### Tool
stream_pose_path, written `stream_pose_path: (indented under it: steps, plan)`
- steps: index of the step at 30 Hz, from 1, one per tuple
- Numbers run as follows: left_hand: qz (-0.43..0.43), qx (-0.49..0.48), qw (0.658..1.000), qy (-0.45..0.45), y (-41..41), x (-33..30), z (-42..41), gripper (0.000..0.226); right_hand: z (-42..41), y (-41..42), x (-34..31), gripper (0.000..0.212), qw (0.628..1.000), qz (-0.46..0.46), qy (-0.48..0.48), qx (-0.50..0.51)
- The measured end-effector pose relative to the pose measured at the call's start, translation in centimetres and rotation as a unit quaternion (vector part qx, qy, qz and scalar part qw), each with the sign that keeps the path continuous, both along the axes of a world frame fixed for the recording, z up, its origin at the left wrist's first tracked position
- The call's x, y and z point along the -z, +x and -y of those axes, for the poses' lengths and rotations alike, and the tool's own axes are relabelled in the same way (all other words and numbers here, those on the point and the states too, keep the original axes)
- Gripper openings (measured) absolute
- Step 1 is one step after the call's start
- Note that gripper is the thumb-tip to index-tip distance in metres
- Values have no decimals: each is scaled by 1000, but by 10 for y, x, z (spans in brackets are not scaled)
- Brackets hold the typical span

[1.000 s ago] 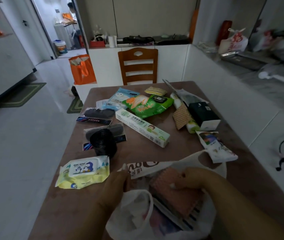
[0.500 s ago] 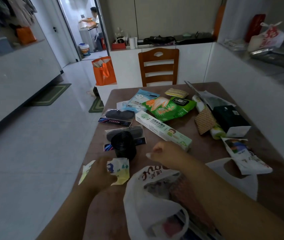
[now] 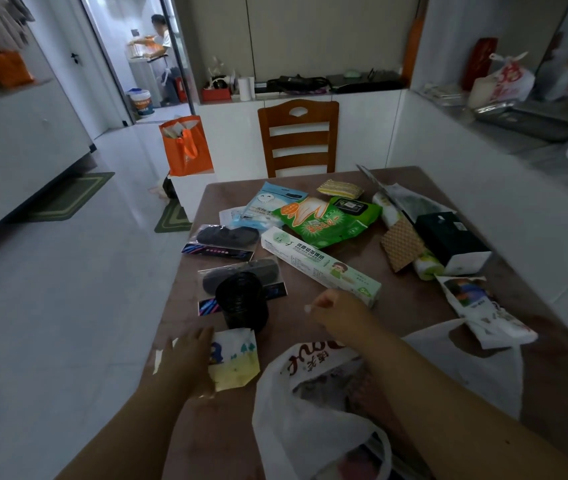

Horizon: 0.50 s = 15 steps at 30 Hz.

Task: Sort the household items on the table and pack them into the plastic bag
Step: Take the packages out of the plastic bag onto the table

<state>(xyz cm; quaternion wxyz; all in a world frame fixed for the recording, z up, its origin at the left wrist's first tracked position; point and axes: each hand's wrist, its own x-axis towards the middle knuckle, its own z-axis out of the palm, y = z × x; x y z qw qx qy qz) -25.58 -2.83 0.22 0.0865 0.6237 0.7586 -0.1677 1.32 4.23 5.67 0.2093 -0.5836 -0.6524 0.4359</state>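
White bag (image 3: pixel 306 424) lay open at the near bench (image 3: pixel 393 306) edge. Left hand (image 3: pixel 185 362) gripped the wipes pack (image 3: pixel 235 358); right hand (image 3: pixel 339 315) was loosely curled, empty, by the long box (image 3: pixel 320 265). Other packs lay beyond, then chair (image 3: pixel 298 136), orange tote (image 3: pixel 185 145), white cabinets (image 3: pixel 362 129).

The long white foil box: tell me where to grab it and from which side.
Grip the long white foil box around its near end, coming from above with the right hand, which is already beside it. It lies flat and slim, nothing on top; its far end touches the green wipes pack.
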Motion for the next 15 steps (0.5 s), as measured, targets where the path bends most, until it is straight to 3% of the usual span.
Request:
stream_pose_path:
  steps: [3,8,12,15]
  plan:
    - [22,28,998,51,-1,-6,-1,84,-3,12,2,18,999,-5,9,33]
    - [262,-55,959,94,14,-49,4,37,-2,23,-1,22,997,-41,8,61]
    - [356,-106,920,122,50,-100,-15,37,11,14,-16,27,984,-160,-60,42]
    - [343,-72,924,153,94,-121,-26,40,21,8,-30,32,934,-319,-157,38]
